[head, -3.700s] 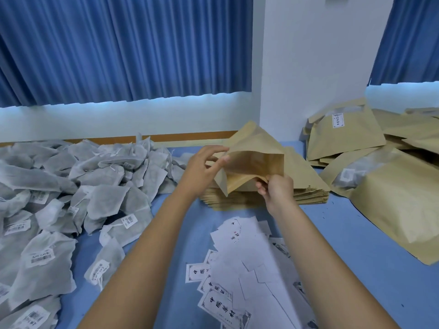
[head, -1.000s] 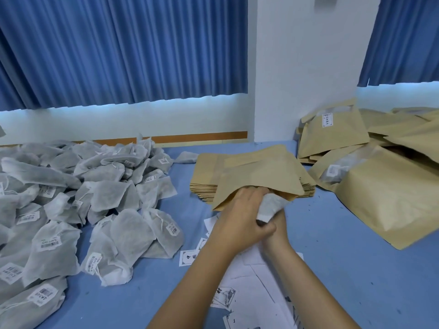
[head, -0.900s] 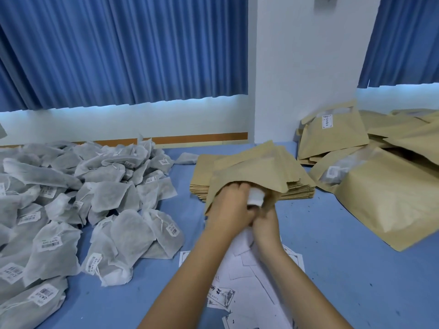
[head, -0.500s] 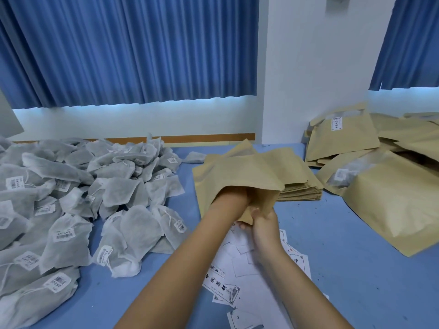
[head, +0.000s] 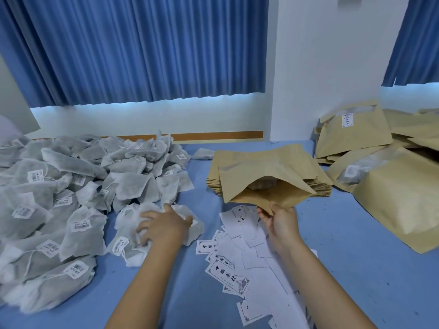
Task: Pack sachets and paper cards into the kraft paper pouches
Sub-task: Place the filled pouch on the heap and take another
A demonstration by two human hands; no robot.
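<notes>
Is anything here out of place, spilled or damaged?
Nothing looks damaged. One stray sachet lies off the sachet heap's far edge, by the pouch stack. The paper cards lie scattered and overlapping, several face down.

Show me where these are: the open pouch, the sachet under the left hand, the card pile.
open pouch [head: 275, 197]: head view, inner wall.
sachet [head: 129, 216]: head view, bare left part.
card pile [head: 256, 257]: head view, a blank card.

A brown pouch [head: 266, 170] gapes open, tilted up above scattered white cards [head: 253, 256], and a big heap of gray sachets [head: 78, 167] lies to its left.
</notes>
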